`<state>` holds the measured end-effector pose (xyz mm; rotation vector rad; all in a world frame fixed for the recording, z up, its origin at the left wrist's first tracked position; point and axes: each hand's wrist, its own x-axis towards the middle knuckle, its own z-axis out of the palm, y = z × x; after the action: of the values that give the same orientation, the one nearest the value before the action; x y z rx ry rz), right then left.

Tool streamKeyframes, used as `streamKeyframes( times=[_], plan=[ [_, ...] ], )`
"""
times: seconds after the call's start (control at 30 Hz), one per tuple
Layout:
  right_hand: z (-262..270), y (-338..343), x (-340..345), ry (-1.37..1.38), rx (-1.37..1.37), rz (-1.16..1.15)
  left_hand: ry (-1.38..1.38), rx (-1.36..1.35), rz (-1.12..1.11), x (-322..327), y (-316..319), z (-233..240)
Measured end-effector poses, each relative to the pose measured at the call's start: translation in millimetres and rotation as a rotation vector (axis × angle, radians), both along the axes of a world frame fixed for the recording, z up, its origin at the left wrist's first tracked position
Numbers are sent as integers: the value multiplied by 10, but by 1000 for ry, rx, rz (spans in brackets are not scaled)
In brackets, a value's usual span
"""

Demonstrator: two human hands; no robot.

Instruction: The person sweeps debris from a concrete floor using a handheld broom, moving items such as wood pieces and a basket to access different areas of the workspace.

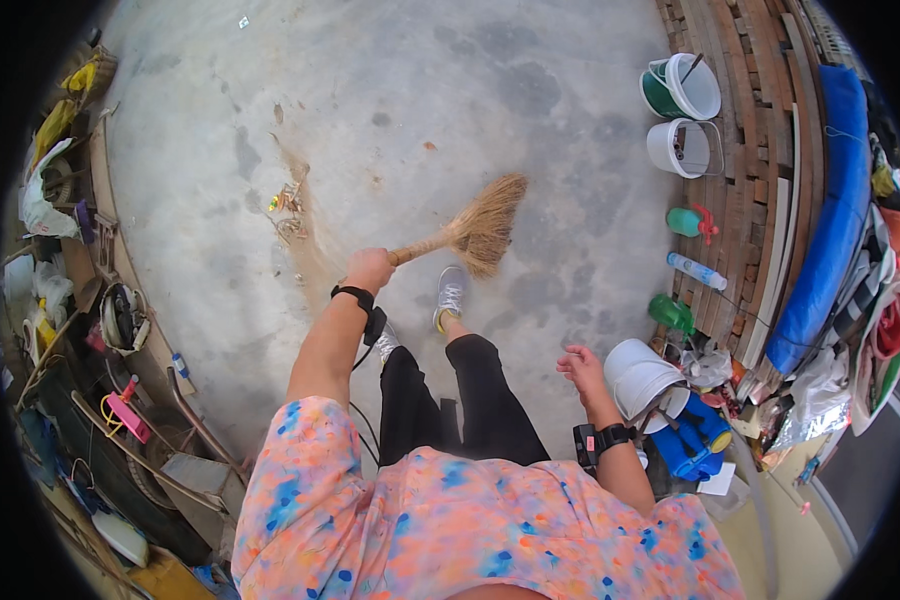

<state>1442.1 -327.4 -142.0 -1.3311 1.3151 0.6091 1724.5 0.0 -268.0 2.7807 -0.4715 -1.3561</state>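
My left hand point(370, 270) grips the handle of a straw broom point(487, 225). The bristles fan out to the right over the concrete floor point(390, 67), just beyond my right shoe point(450, 296). To the left of the broom lies a heap of dry leaves and litter point(289, 206), with a streak of brown dust point(304, 255) running from it towards my left hand. My right hand point(581, 367) hangs at my right side with nothing in it, its fingers loosely apart. It is nearest to a white bucket point(637, 375) but shows a gap from it.
Stacked timber point(765, 150) lines the right side, with a green-and-white bucket point(664, 88), a smaller white bucket point(664, 146) and a spray bottle point(684, 221) before it. Clutter along the left includes a basket point(124, 319) and a wooden board point(112, 187). A black cable point(364, 424) hangs beside my left leg.
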Motion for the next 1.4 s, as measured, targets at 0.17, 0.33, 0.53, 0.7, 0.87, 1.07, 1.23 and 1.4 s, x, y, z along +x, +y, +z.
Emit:
streamKeyframes(
  times=[0.17,0.33,0.53,0.7,0.87,1.07,1.23,1.4],
  plan=[
    [-64,-3,-46,58,67,-3,-168,297,65,971,989,766],
    [-55,67,125,44,111,0,-217,342,95,1264,1013,1265],
    [-1,88,416,81,83,0,-134,14,-23,957,224,1049],
    [41,207,792,87,7,-23,-21,-281,-123,882,-1077,192],
    [105,344,1251,75,-32,-20,-72,-260,-192,1458,-1539,-560],
    [28,535,1967,93,14,35,-56,-21,83,2884,-66,-277],
    [108,822,3035,-24,61,180,-137,90,306,3471,1517,220],
    [144,725,3669,-91,75,355,-153,114,578,2967,2236,793]
  ],
)
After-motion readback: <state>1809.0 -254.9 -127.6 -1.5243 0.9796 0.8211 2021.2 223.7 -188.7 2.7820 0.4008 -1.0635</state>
